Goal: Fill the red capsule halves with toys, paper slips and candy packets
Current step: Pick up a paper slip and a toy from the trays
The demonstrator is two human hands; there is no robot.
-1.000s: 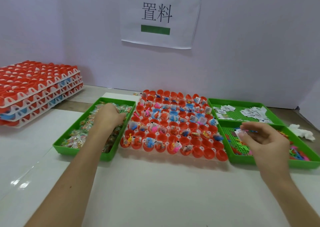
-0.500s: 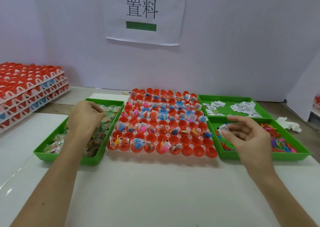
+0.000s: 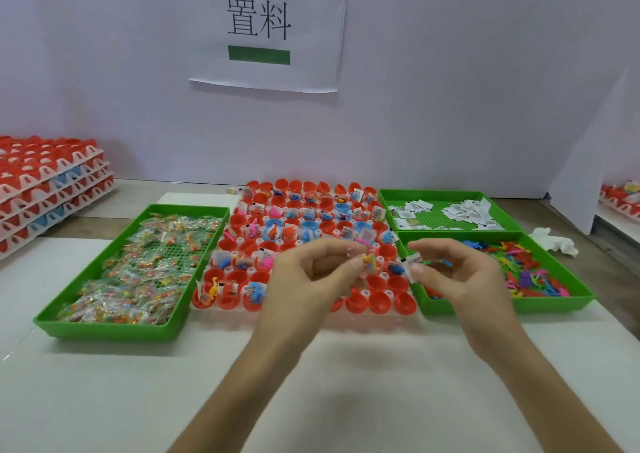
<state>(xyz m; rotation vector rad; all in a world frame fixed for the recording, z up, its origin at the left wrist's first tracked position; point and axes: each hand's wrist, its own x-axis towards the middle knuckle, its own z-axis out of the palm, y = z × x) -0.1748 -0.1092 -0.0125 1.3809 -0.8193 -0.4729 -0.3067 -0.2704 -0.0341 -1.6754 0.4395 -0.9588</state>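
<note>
1. The foreground is taken up by a white table (image 3: 346, 400).
2. Over the front rows of the red capsule halves (image 3: 377, 302), a candy packet (image 3: 369, 262) is pinched by the left hand (image 3: 304, 279) and a paper slip (image 3: 414, 260) by the right hand (image 3: 460, 276).
3. The halves are flanked by a candy tray (image 3: 114, 328) on the left and a toy tray (image 3: 519, 305) and a slip tray (image 3: 433, 194) on the right.
4. Stacked racks (image 3: 52, 182) are seen far left, and a printed sign (image 3: 266, 30) is fixed to the wall (image 3: 450, 89).

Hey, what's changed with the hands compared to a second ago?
The left hand left the candy tray and swung right over the red capsule halves, now pinching a candy packet. The right hand drifted left from the toy tray to meet it, still pinching a paper slip. The trays and the stacked racks at far left stayed put.
</note>
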